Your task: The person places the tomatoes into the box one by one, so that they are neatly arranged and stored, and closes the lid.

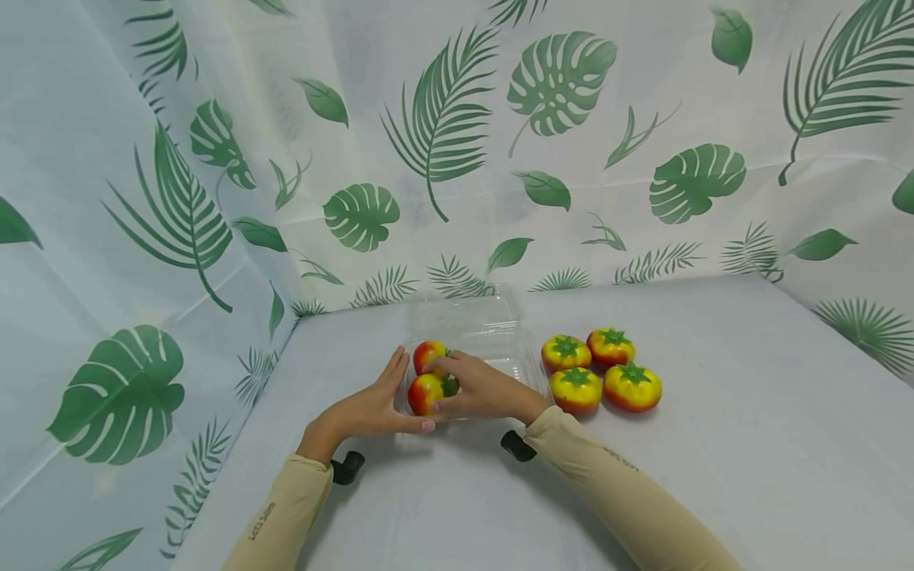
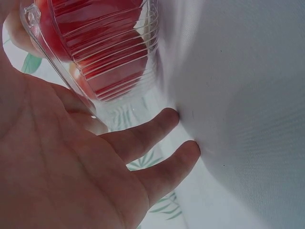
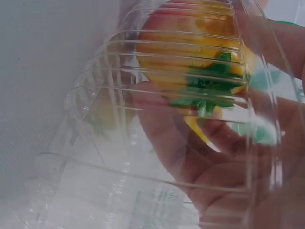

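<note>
A clear plastic clamshell box (image 1: 480, 321) stands on the table, its lid raised at the back. In its left part lie two red-and-yellow tomatoes with green tops, a far tomato (image 1: 430, 354) and a near tomato (image 1: 424, 392). My right hand (image 1: 485, 388) reaches inside and holds the near tomato, thumb on its near side. Through the ribbed wall in the right wrist view, curled fingers (image 3: 162, 124) show beside a tomato (image 3: 195, 52). My left hand (image 1: 364, 408) lies around the box's front left corner, fingers straight. Two of its fingertips (image 2: 169, 117) touch the table in the left wrist view.
Four similar tomatoes (image 1: 577, 388) stand grouped on the white table (image 1: 743, 412), right of the box. A leaf-printed curtain (image 1: 457, 159) rises behind and at both sides. Black wrist-camera mounts (image 1: 518, 446) show under the wrists.
</note>
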Tool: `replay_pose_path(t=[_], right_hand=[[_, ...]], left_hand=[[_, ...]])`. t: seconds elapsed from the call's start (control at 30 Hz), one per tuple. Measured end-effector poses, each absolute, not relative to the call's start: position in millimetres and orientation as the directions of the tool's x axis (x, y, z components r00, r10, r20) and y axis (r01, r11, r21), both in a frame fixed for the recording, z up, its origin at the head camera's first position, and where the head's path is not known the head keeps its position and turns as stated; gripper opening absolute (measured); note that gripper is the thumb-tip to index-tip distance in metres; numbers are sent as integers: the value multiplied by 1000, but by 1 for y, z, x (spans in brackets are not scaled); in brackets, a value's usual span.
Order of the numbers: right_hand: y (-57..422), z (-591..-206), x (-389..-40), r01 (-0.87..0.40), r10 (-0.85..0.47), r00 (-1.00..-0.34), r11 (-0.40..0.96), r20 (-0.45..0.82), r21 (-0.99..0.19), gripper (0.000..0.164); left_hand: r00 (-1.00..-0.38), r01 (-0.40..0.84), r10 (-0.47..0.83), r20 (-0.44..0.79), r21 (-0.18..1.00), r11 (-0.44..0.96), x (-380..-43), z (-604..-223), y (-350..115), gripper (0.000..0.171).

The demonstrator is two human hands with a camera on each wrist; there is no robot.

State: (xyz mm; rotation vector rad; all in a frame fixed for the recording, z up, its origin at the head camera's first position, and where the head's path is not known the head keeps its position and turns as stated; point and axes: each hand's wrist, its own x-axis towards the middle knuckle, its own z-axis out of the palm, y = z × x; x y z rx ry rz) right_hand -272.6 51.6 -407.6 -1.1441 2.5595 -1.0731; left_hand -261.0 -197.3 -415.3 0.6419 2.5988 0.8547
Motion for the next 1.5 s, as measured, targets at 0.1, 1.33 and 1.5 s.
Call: replay_pose_path(t=[0.1,1.33,1.5], right_hand=[[52,-409,-274,-609,-707,-687,435,167,-663,50],[62,-404,-285,-626,-705,-671,373,230,-685,46],[55,-407,-283,-646,-708,-672,417,218,-640,46]], left_hand=[[-847,305,504,-169,622,721,-261,-415,-197,137],[-859,283,481,-174,621,730,-260,-414,-195,134],[-859,285,482,-173,620,731,-260,-414,-195,133]])
